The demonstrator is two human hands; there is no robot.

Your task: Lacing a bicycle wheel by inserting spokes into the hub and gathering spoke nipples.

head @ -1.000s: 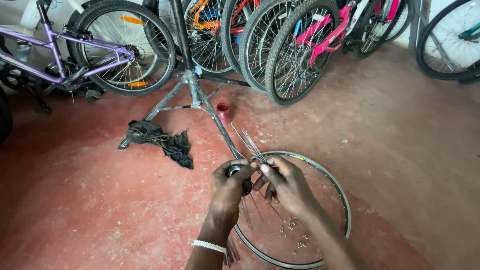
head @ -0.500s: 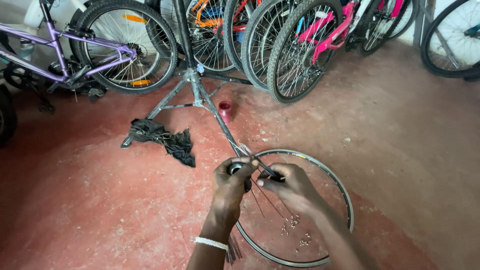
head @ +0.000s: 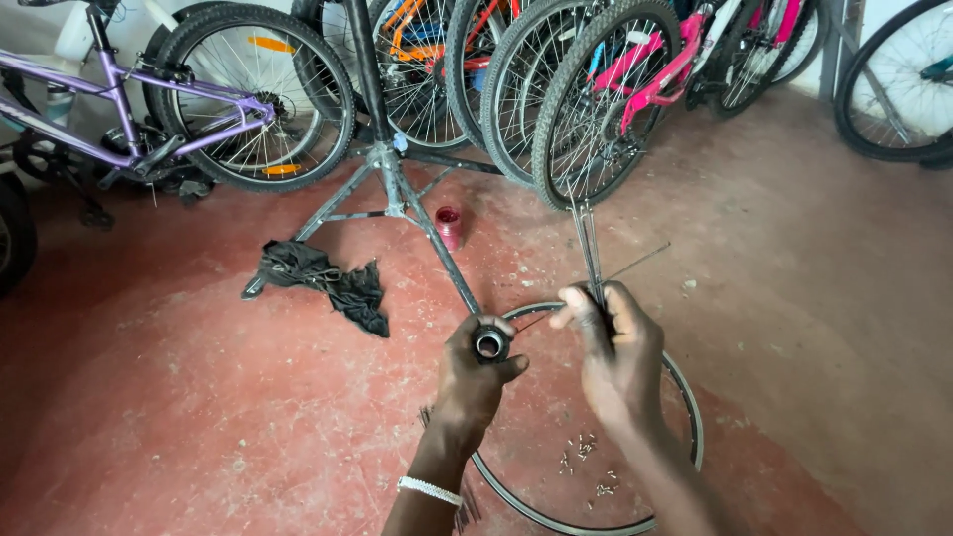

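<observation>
Hidden first: our forearms are cut off at the bottom edge, and the bare wheel rim (head: 685, 417) on the floor runs under both arms, so we only see its right arc and lower curve. The spoke ends where they enter the right fist are covered by fingers; we can't tell how many spokes there are. The bikes along the back are cropped at the top.

Left hand (head: 472, 382): fingers wrapped tight round a dark wheel hub (head: 490, 343), open end facing up at us, thumb tip against its side. A pale bracelet (head: 429, 489) sits on that wrist.

Right hand (head: 615, 347): fingers closed on a bundle of thin spokes (head: 588, 243) that stand up and away from the fist; one spoke angles off to the right. The index finger points left toward the hub, just beside it; we can't tell if they touch.

Floor: red painted concrete, scuffed and dusty. Small spoke nipples (head: 584, 449) lie scattered inside the rim. A dark rag (head: 328, 280) lies left of the repair stand (head: 397, 189), a small red pot (head: 449, 226) by its leg. Purple bike (head: 129, 109) at left, pink bike (head: 655, 69) at back.
</observation>
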